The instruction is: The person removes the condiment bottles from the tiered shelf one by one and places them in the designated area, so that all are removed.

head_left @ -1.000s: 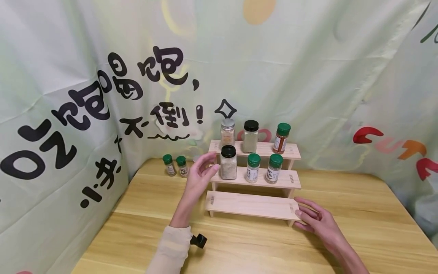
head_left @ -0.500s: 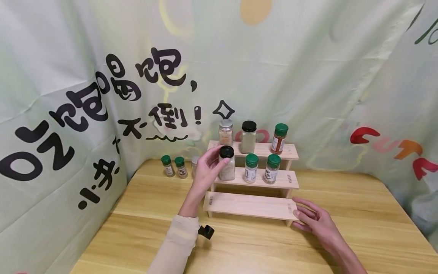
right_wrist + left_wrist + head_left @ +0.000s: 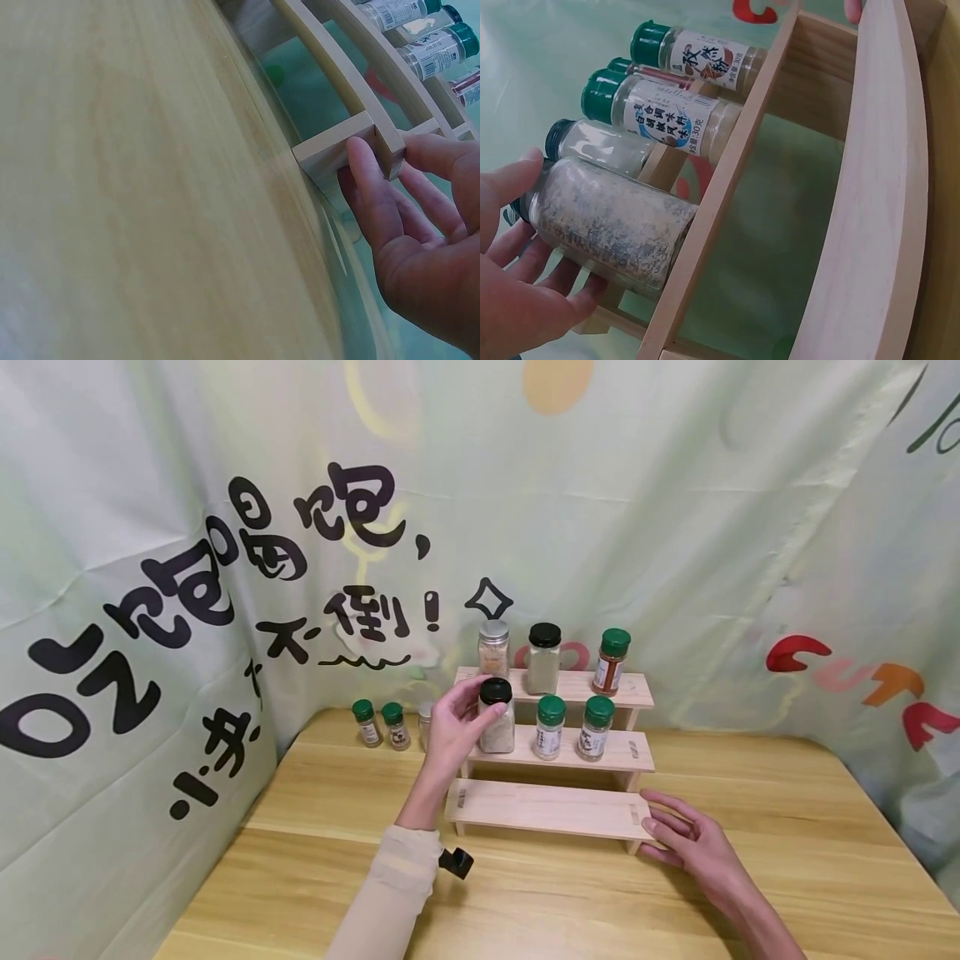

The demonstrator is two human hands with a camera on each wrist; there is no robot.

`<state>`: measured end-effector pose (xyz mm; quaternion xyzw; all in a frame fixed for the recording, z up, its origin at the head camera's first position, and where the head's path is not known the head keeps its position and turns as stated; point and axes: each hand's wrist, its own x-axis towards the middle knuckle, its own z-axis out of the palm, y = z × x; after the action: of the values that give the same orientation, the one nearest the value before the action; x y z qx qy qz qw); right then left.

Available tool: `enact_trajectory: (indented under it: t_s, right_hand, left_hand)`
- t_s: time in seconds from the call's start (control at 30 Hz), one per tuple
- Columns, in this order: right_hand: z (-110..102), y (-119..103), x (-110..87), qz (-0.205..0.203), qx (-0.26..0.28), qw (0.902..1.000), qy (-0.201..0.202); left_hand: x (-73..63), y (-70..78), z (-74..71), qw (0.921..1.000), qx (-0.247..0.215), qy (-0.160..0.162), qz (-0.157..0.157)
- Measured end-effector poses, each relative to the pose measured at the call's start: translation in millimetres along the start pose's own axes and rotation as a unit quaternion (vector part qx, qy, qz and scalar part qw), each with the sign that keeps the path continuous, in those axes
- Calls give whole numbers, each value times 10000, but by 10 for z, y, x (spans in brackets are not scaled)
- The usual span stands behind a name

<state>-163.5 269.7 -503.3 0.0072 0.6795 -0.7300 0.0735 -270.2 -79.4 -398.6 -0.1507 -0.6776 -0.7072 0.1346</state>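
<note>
Head view: gripping jar (image 3: pixel 497 735) about shoulder and lid with left hand (image 3: pixel 450 731), upright at left end of middle tier of rack (image 3: pixel 551 810); pinching rack's bottom tier, right end, with right hand (image 3: pixel 693 843). Probably stiff, lightish, smooth, breakable glass; best held round body. Counted: one rack, two black-lidded jars (image 3: pixel 543 672) (held one included), one silver-lidded jar (image 3: pixel 493 658), five green-capped bottles (image 3: pixel 548 741), one part-hidden bottle (image 3: pixel 424 725)

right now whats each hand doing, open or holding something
Left hand: holding the front black-lidded jar on the middle shelf.
Right hand: holding the right end of the lowest shelf.
</note>
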Motion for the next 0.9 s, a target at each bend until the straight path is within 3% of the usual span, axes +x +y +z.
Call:
enact_trajectory:
  t_s: [0.43, 0.9]
  right_hand:
    - [6, 2, 6, 82, -106, 9999, 83]
    - [-11, 22, 13, -106, -92, 9999, -38]
  left_hand:
    - [-40, 24, -47, 9999, 50, 102, 96]
    - [-138, 70, -313, 9999, 96, 139, -7]
